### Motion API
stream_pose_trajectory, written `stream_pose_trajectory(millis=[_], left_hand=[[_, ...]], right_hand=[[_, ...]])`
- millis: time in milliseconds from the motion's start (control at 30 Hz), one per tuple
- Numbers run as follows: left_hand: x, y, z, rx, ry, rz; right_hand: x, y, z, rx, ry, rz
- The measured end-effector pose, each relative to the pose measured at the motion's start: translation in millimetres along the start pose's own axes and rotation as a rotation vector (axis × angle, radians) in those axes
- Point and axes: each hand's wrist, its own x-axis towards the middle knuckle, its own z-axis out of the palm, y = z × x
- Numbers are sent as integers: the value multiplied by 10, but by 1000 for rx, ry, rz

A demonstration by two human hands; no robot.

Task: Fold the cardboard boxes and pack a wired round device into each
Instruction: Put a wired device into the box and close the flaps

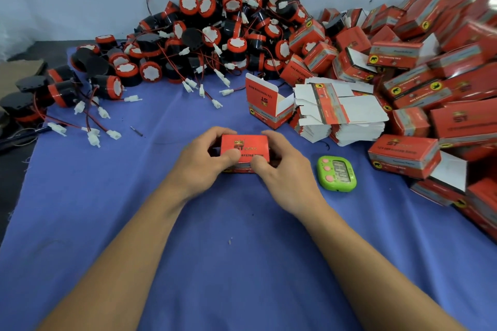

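Cardboard seems light, crushable; my left hand [205, 160] and right hand [283, 169] pinch the red printed box [244, 145] at nine, three o'clock.

At the centre of the frame the left hand [204, 161] and right hand [282, 169] grip a red box [244, 146] by its ends, thumbs on top, over the blue-covered bench [242, 250]. A green timer [337, 173] lies just right of the hands, and further up an open-topped box [266, 102] stands beside a stack of flat box blanks [341, 115]. Wired round devices [215, 29] are heaped at upper centre, and folded boxes [430, 75] are piled along the right.
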Motion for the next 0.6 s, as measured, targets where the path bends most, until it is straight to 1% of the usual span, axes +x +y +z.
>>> stream_pose_trajectory(millis=[67, 100, 167, 233, 367, 433, 467, 533, 567, 600], left_hand=[[-23, 9, -16, -75, -18, 53], [-41, 10, -2, -74, -30, 70], [-70, 23, 61, 6, -49, 58], [-70, 36, 122, 86, -67, 55], [-102, 94, 128, 100, -81, 107], [-153, 118, 151, 93, -90, 104], [-188, 141, 181, 66, -106, 89], [-228, 247, 268, -14, -147, 52], [-229, 315, 321, -78, -152, 42], [-219, 373, 369, -163, -141, 45]], right_hand=[[-9, 22, -56, 76, -17, -33], [-20, 29, -79, 101, -27, -54], [-34, 41, -79, 103, -37, -96], [-45, 59, -48, 40, -35, -114], [-40, 54, -105, -111, -86, -140], [-39, 13, -222, -145, -134, -95], [-46, -6, -315, -110, -180, -42], [-77, -35, -560, 11, -294, 67], [-82, -62, -725, 66, -312, 106], [-68, -96, -906, 150, -281, 132]])
